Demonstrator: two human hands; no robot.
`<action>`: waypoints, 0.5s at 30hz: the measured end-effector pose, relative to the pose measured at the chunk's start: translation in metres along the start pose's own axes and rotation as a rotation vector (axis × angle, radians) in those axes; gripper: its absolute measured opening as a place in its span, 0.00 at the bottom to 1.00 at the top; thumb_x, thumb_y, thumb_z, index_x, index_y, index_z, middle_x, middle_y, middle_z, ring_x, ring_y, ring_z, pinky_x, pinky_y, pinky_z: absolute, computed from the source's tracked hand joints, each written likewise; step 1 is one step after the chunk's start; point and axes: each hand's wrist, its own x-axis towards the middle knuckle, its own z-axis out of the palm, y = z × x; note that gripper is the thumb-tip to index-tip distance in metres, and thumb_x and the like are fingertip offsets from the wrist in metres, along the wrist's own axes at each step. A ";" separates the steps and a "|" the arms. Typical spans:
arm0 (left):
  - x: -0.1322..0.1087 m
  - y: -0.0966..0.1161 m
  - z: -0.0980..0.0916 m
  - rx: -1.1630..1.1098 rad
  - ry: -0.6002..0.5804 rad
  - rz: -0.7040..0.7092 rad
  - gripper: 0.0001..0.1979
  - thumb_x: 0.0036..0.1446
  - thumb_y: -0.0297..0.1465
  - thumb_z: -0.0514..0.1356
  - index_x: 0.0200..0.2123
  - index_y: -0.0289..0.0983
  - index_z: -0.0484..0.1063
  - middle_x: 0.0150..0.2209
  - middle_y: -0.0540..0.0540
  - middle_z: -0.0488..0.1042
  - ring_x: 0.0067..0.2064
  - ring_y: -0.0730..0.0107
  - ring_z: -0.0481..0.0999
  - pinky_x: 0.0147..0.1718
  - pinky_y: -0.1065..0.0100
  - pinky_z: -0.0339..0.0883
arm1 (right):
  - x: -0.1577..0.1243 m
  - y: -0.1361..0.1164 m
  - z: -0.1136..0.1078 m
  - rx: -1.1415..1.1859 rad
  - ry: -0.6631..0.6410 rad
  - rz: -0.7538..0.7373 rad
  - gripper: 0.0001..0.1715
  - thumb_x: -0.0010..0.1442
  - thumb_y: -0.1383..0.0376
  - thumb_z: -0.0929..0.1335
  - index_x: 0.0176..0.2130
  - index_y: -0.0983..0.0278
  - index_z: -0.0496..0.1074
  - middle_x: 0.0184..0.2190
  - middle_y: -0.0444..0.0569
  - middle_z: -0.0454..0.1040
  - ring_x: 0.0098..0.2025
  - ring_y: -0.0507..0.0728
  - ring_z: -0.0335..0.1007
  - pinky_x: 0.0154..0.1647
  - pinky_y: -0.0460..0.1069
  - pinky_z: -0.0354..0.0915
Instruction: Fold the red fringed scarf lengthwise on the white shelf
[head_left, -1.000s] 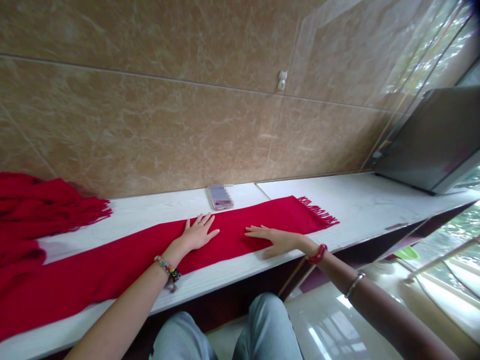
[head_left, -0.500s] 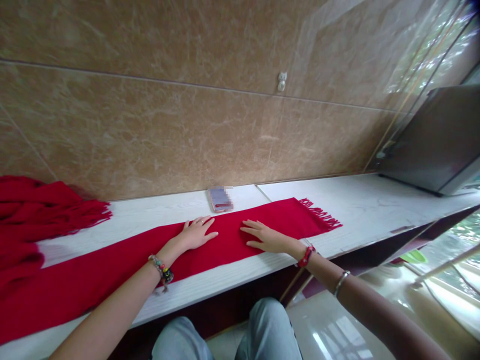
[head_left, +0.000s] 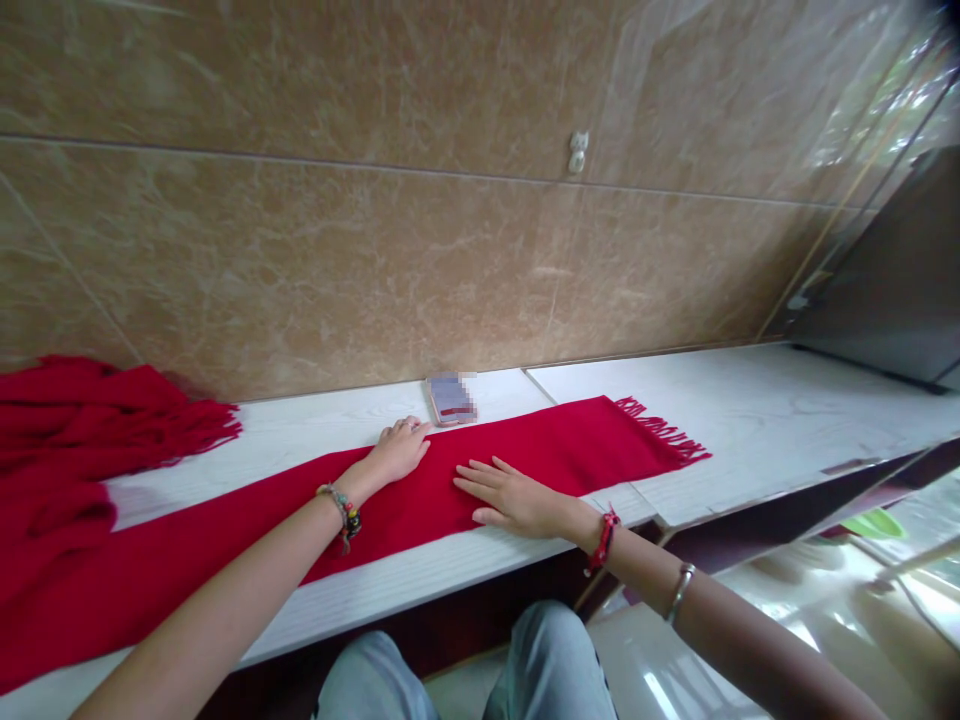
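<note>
The red scarf point(head_left: 570, 448) is stretched along the white wood-grain counter point(head_left: 750, 412), running right under both hands. The right hand point(head_left: 517, 501) is pretty much flat on it, fingers a bit spread, gripping nothing. The left hand point(head_left: 400, 450) has its fingers curled at the far edge, can't tell if they've got any cloth. Matte, soft-looking fabric, long flat strip, stringy fringe point(head_left: 664, 431) at one end.
</note>
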 end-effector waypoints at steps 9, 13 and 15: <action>-0.031 0.012 -0.003 -0.127 -0.095 0.235 0.26 0.60 0.41 0.45 0.60 0.40 0.50 0.62 0.46 0.47 0.62 0.65 0.44 0.58 0.61 0.40 | 0.012 0.046 0.011 -0.156 0.060 0.216 0.31 0.63 0.54 0.52 0.60 0.67 0.48 0.61 0.58 0.48 0.62 0.62 0.39 0.57 0.65 0.45; -0.032 0.010 -0.004 -0.118 -0.178 0.206 0.26 0.61 0.42 0.43 0.60 0.41 0.48 0.62 0.47 0.45 0.63 0.67 0.42 0.58 0.60 0.36 | -0.019 0.088 0.007 -0.252 0.022 0.279 0.27 0.64 0.59 0.53 0.59 0.65 0.52 0.61 0.58 0.49 0.62 0.64 0.39 0.55 0.67 0.46; -0.032 0.010 -0.004 -0.121 -0.185 0.209 0.26 0.60 0.42 0.43 0.61 0.41 0.47 0.62 0.47 0.44 0.63 0.67 0.42 0.58 0.61 0.35 | -0.045 0.113 0.001 -0.294 0.011 0.384 0.24 0.64 0.61 0.54 0.58 0.62 0.55 0.61 0.57 0.50 0.62 0.66 0.39 0.53 0.71 0.45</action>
